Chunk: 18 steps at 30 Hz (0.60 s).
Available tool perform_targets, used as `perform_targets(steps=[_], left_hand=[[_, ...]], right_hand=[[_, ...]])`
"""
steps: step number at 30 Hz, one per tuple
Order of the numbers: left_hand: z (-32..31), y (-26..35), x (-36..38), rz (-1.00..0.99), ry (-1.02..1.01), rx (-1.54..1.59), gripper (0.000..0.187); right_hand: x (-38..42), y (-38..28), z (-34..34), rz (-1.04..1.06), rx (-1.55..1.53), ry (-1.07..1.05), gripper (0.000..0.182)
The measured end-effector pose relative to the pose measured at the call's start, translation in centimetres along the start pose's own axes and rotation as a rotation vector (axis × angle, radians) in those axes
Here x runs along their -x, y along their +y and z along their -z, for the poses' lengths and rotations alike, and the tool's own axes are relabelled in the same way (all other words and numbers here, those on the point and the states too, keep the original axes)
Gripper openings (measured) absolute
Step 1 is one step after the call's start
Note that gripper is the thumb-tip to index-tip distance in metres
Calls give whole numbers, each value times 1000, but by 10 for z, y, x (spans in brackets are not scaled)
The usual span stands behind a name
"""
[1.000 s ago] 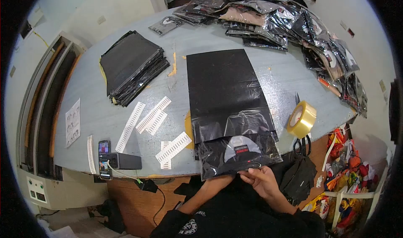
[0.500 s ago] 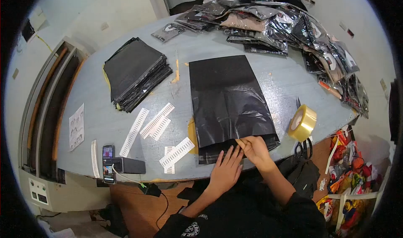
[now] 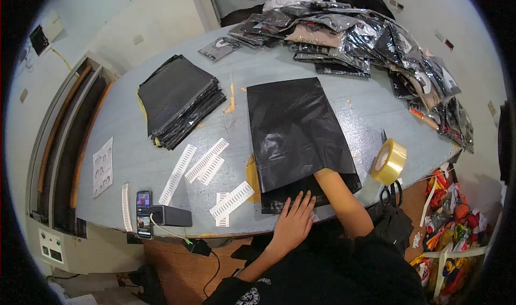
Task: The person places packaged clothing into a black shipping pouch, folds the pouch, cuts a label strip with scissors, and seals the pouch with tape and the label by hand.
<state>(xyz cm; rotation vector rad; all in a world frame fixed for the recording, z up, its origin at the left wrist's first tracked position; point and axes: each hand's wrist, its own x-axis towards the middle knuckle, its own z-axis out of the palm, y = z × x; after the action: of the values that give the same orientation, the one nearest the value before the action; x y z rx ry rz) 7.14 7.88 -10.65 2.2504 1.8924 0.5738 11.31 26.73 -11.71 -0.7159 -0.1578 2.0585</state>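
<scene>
A black plastic mailing bag (image 3: pixel 295 127) lies flat on the table, its open mouth facing me. My left hand (image 3: pixel 294 219) rests with fingers stretched out on the bag's lower flap (image 3: pixel 271 200), pressing it near the table edge. Up to about the wrist, my right arm (image 3: pixel 341 197) is inside the bag's mouth, under the upper layer. The bag covers that hand, so its fingers are hidden. Right of the bag stands a roll of clear yellowish tape (image 3: pixel 389 162), with black-handled scissors (image 3: pixel 391 193) beside it.
A stack of black bags (image 3: pixel 180 100) lies at the left. Printed label strips (image 3: pixel 178 174), a phone (image 3: pixel 143 213) and a black box (image 3: pixel 171 215) sit front left. Clear-wrapped folded garments (image 3: pixel 344 41) pile along the back and right. A bin of colourful scraps (image 3: pixel 451 219) stands below right.
My right hand has gone from gripping the bag's upper edge to inside the bag, which bulges slightly there. My left hand stays on the flap. The whole view has shifted slightly.
</scene>
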Motion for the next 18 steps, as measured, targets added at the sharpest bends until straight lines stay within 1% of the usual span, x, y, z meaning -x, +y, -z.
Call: perform_targets(steps=[6,8,10,11,18], left_hand=[[-3,-1,2,-2,22,5,47],[-5,-2,2,-10,35,14,48],[-5,-2,3,-14,33,9,48],[-4,-2,2,-18,31,3,49],[-8,-4,3,-14,26,1,49]], right_hand=[[-10,4,11,78,170,-101,28],[-6,-3,32,105,226,-129,28],[-13,-4,29,136,280,-156,29],[-6,-10,40,153,307,-171,29],[-31,-16,49,243,490,-291,30]])
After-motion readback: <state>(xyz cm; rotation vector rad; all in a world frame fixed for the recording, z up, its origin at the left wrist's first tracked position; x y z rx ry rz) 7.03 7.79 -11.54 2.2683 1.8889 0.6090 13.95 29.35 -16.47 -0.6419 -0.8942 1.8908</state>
